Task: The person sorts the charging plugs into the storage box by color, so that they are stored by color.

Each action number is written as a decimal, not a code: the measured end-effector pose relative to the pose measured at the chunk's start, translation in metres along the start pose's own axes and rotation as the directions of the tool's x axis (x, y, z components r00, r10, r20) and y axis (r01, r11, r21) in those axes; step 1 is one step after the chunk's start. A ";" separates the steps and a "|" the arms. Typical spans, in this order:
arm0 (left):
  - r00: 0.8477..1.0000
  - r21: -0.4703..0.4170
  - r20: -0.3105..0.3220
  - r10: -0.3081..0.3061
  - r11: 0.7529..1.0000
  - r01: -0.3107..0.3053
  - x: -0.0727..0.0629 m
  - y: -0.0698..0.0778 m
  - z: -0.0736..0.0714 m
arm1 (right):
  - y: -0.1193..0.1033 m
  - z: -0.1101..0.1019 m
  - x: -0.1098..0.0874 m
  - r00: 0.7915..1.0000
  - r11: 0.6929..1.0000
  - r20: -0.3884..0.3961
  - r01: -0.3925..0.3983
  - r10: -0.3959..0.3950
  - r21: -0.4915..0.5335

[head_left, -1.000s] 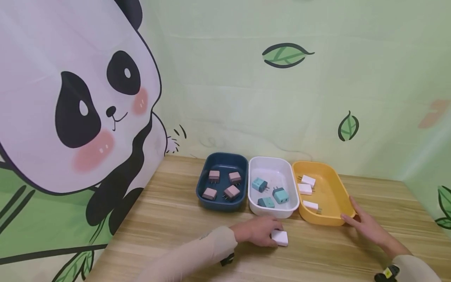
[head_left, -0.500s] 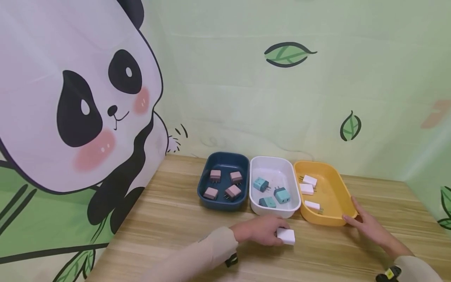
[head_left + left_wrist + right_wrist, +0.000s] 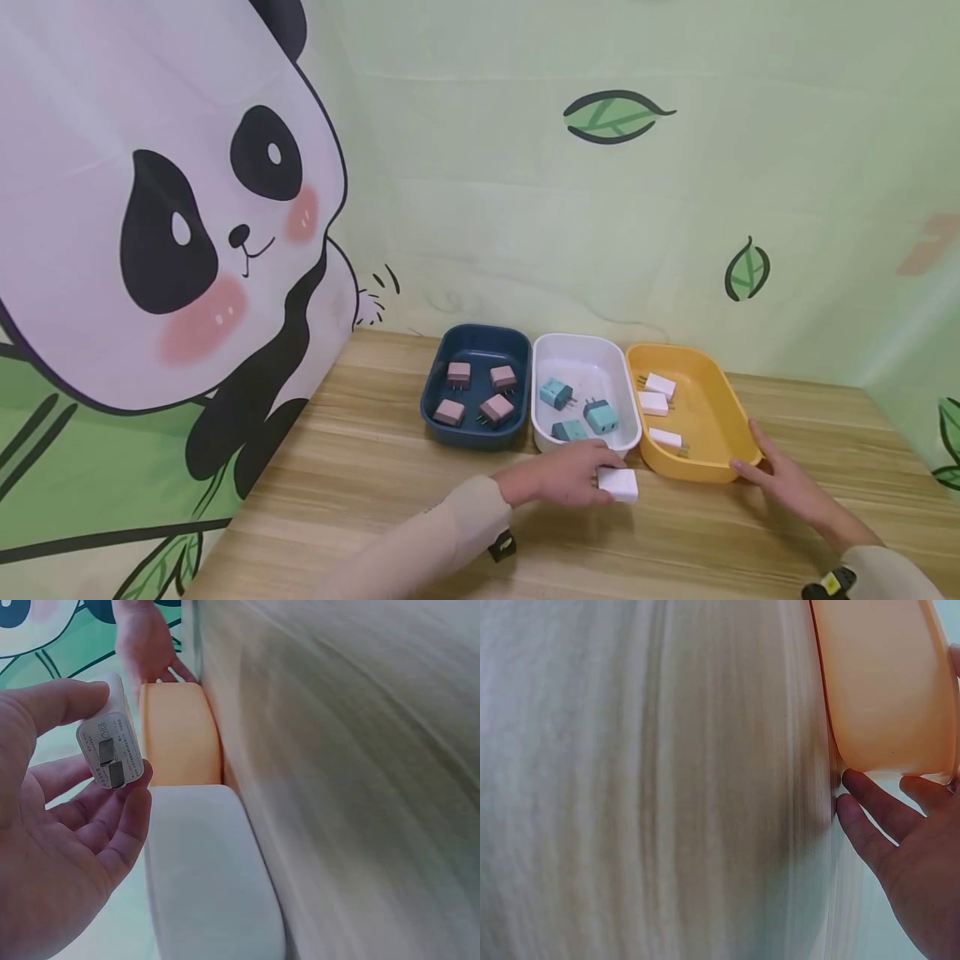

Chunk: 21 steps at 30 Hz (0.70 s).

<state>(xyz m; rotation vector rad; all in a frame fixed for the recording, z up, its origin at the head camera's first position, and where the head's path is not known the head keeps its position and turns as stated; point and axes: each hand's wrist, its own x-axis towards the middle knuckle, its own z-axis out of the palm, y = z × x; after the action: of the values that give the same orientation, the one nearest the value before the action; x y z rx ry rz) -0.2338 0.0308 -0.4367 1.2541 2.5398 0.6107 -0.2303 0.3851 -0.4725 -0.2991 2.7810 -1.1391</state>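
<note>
My left hand (image 3: 573,475) pinches a white plug-in charger (image 3: 618,484) between thumb and fingers, just in front of the white tray (image 3: 551,443). In the left wrist view, the charger's (image 3: 110,750) two flat prongs and printed face point back toward the palm. My right hand (image 3: 787,483) rests at the front right corner of the yellow tray (image 3: 731,417), fingers extended along its outside. Fingertips of the right hand (image 3: 922,855) meet the tray wall in the right wrist view. Several white chargers (image 3: 653,403) lie along the yellow tray's left side.
Left of the white tray stands a dark blue tray (image 3: 480,337) with several pink chargers (image 3: 459,374). Teal chargers (image 3: 600,415) lie in the white tray. All three trays sit side by side on the wooden table (image 3: 375,433), near the green wall sheet (image 3: 480,208).
The left hand has raised the white charger from the table and carried it right and toward the trays. The right hand has stayed at the yellow tray's corner.
</note>
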 end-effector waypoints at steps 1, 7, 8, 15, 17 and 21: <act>1.000 -0.007 -0.001 -0.005 1.000 0.005 0.000 0.001 -0.002 | 0.001 0.000 0.000 1.000 1.000 0.000 0.001 -0.001 0.003; 1.000 0.003 -0.028 0.005 1.000 -0.005 0.003 0.009 -0.012 | -0.001 0.000 0.000 1.000 1.000 -0.001 -0.008 0.008 0.002; 0.999 0.011 -0.035 0.009 1.000 -0.009 0.004 0.010 -0.013 | -0.001 0.000 0.000 1.000 1.000 -0.001 -0.006 0.006 0.001; 0.998 0.020 -0.067 -0.010 1.000 0.011 0.011 0.012 -0.019 | -0.001 0.000 -0.001 1.000 1.000 -0.008 0.013 -0.013 0.008; 0.997 0.008 -0.077 -0.018 1.000 0.019 0.013 0.012 -0.021 | 0.000 0.000 -0.001 1.000 1.000 -0.008 0.009 -0.009 0.010; 0.994 0.005 -0.107 -0.010 1.000 0.010 0.017 0.012 -0.026 | 0.000 0.000 0.000 1.000 1.000 -0.010 0.003 -0.003 0.013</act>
<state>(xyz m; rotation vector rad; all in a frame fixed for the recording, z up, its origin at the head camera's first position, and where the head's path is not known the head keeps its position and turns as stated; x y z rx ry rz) -0.2459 0.0438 -0.4084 1.2414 2.6344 0.6874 -0.2302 0.3851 -0.4727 -0.2978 2.7810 -1.1623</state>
